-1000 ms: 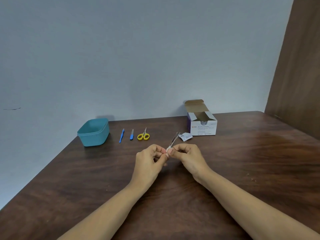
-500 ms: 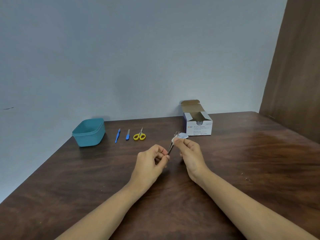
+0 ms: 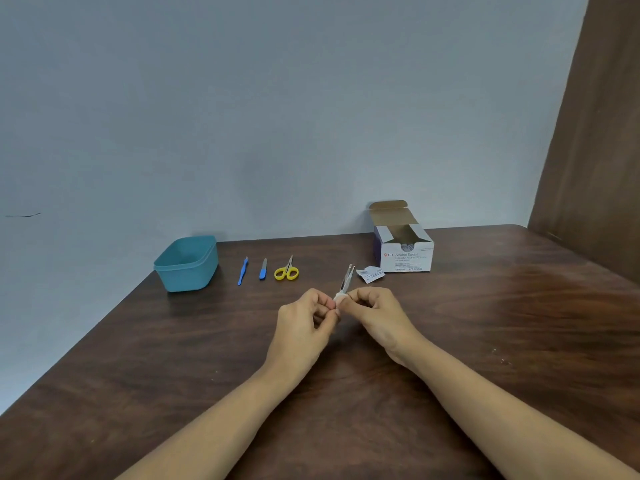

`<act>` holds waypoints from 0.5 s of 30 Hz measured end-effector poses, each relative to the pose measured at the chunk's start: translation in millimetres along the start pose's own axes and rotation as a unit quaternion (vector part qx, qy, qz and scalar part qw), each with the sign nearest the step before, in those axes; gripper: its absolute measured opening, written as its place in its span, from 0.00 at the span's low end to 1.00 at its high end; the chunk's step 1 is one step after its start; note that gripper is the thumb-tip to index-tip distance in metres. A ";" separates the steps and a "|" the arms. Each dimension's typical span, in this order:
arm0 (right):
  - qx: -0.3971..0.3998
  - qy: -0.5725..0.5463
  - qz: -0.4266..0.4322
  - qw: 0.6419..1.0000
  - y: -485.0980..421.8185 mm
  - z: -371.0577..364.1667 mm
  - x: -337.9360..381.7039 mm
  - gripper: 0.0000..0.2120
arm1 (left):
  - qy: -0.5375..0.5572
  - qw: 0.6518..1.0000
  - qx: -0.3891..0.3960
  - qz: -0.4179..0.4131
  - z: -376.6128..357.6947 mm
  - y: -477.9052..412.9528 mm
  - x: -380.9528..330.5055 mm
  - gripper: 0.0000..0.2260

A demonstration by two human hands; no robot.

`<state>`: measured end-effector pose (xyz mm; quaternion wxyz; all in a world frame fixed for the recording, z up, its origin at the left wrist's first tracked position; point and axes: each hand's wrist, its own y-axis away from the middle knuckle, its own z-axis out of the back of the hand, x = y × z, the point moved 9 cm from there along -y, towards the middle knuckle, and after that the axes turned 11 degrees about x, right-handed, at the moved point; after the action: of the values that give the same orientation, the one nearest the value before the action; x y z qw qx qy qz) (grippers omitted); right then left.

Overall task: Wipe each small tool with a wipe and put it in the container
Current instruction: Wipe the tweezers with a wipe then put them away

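Note:
Metal tweezers (image 3: 347,278) point up and away from my hands at the table's middle. My left hand (image 3: 304,323) pinches their lower end. My right hand (image 3: 375,315) pinches a small white wipe (image 3: 339,298) around the tweezers near that lower end, touching my left fingertips. At the back left stands a teal container (image 3: 187,263). To its right lie a blue cuticle tool (image 3: 243,271), a small blue-handled file (image 3: 263,269) and yellow-handled scissors (image 3: 287,270), side by side on the table.
An open box of alcohol swabs (image 3: 403,249) stands at the back right, with a torn wipe wrapper (image 3: 370,274) lying in front of it. The brown wooden table (image 3: 485,323) meets a grey wall behind and a brown panel (image 3: 595,133) on the right.
My right hand slid the wipe up to the tweezers' tips, then back down to their lower end beside my left fingertips. The tools on the table stayed put.

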<state>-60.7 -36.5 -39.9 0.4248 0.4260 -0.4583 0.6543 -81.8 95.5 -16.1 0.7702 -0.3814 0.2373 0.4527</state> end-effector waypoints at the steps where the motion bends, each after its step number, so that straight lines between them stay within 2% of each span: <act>1: -0.006 -0.009 0.001 1.000 0.2 0.4 0.1 0.10 | -0.001 1.000 0.000 0.001 0.0 -0.5 -0.1 0.02; 8: -0.103 -0.066 0.007 0.992 4.1 15.7 -2.9 0.08 | -0.013 1.000 0.019 -0.014 -5.6 -3.7 -5.0 0.02; 15: -0.187 -0.092 0.015 0.978 10.4 31.2 -1.8 0.12 | -0.045 0.997 0.047 -0.028 -13.8 -1.7 -10.2 0.02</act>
<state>-64.9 -69.1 -37.3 0.4430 0.3903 -0.6160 0.5215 -85.5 78.6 -16.4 0.8096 -0.3304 0.2124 0.4362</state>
